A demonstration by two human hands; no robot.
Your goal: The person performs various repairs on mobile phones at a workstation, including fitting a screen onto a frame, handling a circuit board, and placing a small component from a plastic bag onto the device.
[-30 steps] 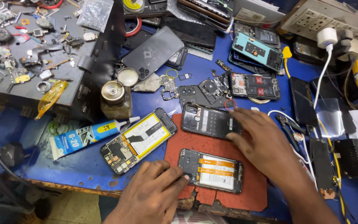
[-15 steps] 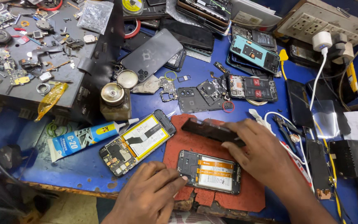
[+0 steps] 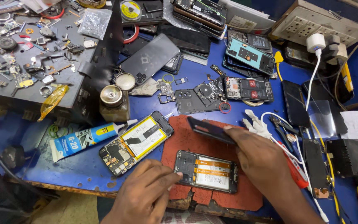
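Cluttered blue counter leaves little free room. Worn red rectangular rubber mat reaches its near edge. Right hand pinches a tilted dark phone panel, twelve o'clock of opened phone; left hand fingertips touch that phone's nine o'clock edge.

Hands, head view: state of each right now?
Left hand: fingers curled, fingertips touching the opened phone on the red mat; not gripping it.
Right hand: closed on a dark phone panel, lifted and tilted.
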